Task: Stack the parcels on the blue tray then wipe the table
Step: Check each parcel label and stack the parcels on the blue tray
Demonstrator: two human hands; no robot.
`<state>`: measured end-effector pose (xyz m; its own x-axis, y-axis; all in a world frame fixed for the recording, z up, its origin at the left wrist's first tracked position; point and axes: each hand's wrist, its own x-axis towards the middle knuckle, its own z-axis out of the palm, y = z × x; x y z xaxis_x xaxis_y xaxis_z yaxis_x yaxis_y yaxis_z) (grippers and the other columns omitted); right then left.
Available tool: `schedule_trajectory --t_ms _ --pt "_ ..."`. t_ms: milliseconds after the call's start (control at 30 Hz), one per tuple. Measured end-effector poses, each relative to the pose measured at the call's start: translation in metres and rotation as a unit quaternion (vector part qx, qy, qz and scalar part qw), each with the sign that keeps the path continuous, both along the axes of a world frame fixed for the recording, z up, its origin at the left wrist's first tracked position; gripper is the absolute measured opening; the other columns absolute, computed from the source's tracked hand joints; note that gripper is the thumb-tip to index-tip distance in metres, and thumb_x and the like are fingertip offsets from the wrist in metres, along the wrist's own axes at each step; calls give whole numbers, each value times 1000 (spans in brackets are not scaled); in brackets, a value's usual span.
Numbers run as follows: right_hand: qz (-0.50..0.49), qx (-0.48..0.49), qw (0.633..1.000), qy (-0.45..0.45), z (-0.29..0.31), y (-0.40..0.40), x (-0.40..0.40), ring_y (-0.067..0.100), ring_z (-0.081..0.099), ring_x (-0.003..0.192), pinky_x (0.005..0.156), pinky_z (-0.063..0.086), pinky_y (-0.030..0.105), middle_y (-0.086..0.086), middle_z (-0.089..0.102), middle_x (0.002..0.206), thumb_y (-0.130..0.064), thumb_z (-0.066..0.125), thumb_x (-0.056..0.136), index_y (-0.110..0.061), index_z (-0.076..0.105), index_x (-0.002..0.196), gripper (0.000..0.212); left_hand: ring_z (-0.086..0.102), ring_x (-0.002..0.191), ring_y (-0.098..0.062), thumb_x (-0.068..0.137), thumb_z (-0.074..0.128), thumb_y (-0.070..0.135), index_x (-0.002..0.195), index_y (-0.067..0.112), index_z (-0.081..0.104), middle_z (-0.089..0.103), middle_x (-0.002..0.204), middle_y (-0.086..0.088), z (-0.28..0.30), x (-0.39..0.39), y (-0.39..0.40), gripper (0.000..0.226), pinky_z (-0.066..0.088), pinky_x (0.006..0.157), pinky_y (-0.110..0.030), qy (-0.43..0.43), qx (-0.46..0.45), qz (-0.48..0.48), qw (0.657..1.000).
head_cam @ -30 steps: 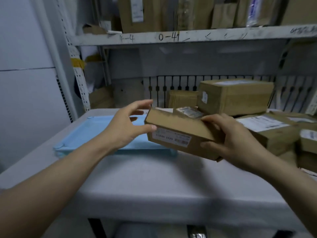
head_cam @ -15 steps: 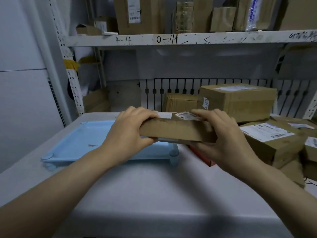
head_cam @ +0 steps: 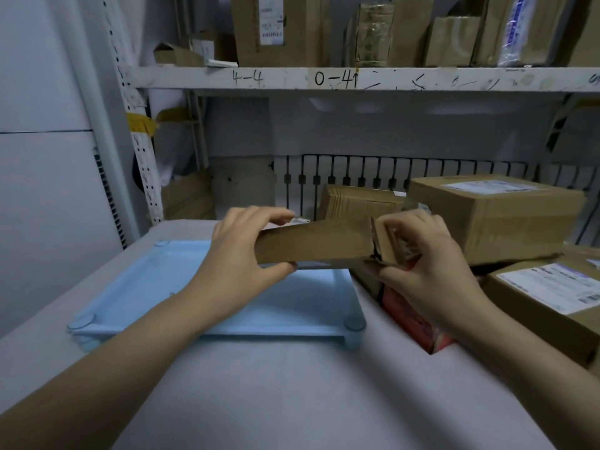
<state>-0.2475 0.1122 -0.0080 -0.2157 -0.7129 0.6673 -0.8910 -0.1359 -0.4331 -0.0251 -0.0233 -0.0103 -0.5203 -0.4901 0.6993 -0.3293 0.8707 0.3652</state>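
Under the shelf (head_cam: pixel 324 78), at the table (head_cam: pixel 292 384), we grip a parcel (head_cam: pixel 313 243) with left hand (head_cam: pixel 242 254) and right hand (head_cam: pixel 418 267) curled round its ends above the tray (head_cam: pixel 156 287), mid-stacking, and next must lower it flat inside the rim.
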Motion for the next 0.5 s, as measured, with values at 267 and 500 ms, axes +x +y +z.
schedule_trajectory --t_ms 267,500 --pt "-6 -45 995 85 14 -31 28 15 33 102 83 40 45 -8 52 107 -23 81 70 -27 65 115 48 49 102 -12 72 85 19 114 33 61 58 106 15 5 2 -9 51 41 90 -22 34 -10 -12 999" --pt "6 0 1000 -20 12 -32 24 16 38 125 105 37 38 -10 40 127 -30 87 71 -34 40 146 89 62 101 -12 77 82 11 113 27 62 66 108 10 -2 24 -22 45 50 91 -22 93 182 -57 977"
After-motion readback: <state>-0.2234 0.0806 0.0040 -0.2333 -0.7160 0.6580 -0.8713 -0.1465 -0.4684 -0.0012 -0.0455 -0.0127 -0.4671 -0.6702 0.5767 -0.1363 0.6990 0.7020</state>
